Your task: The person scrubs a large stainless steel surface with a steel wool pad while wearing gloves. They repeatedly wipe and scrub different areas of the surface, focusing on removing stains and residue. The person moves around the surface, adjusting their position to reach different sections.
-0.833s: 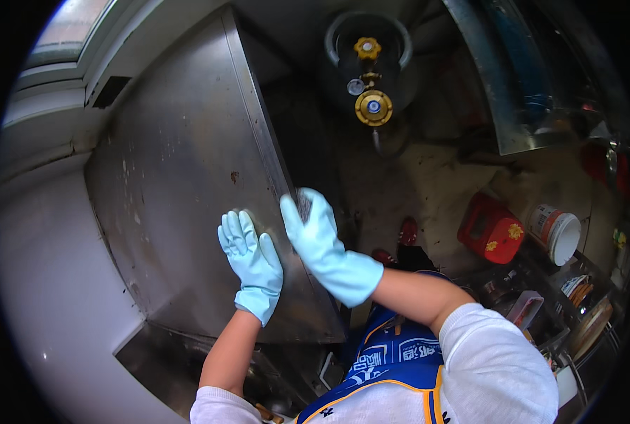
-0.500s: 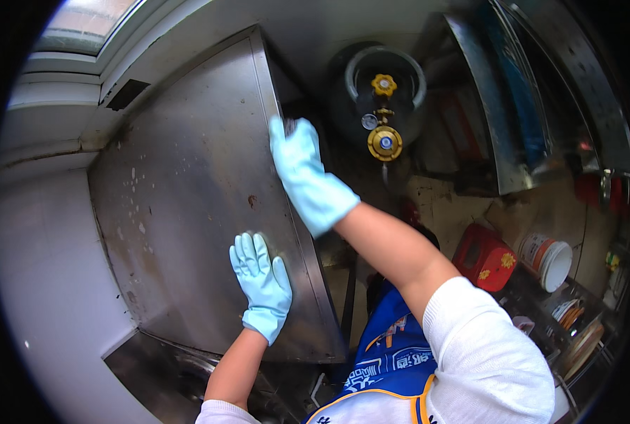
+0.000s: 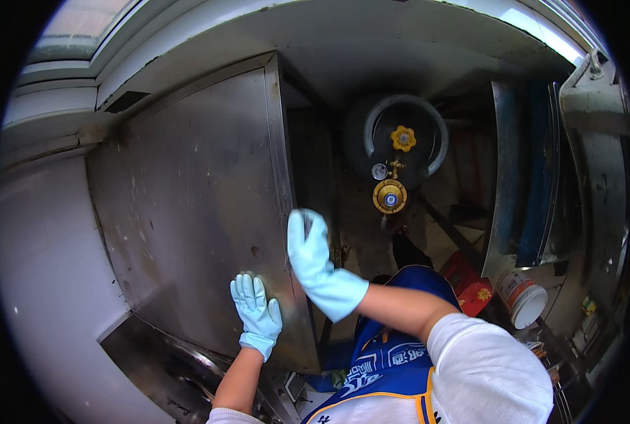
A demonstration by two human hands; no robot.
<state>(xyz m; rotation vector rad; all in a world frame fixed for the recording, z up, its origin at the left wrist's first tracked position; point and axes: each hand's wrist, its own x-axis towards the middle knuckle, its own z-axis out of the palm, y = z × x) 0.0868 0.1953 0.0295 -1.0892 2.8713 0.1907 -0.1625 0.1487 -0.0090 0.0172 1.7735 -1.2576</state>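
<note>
A stained stainless-steel table (image 3: 195, 184) with a raised side edge fills the left half. My left hand (image 3: 256, 311), in a light blue rubber glove, lies flat on its near part, fingers stretched out, holding nothing. At the table's right edge is my right hand (image 3: 322, 268), gloved alike and closed. A small dark grey wad (image 3: 307, 223) shows between its thumb and fingers; most of it is hidden, and its kind is unclear. The hand is against the rim, beside a small brown mark (image 3: 254, 251) on the steel.
Right of the table stands a gas cylinder (image 3: 438, 141) with a yellow valve knob (image 3: 402, 138) and a brass regulator (image 3: 390, 196). Metal panels (image 3: 523, 177) rise farther right. A red jug (image 3: 474, 293) and a white tub (image 3: 527, 305) are near my right side. A white wall (image 3: 54, 233) borders the left.
My right hand has come down along the table's edge, nearer to me. The view has tilted up, showing more of the wall behind the cylinder. My left hand stays flat on the steel.
</note>
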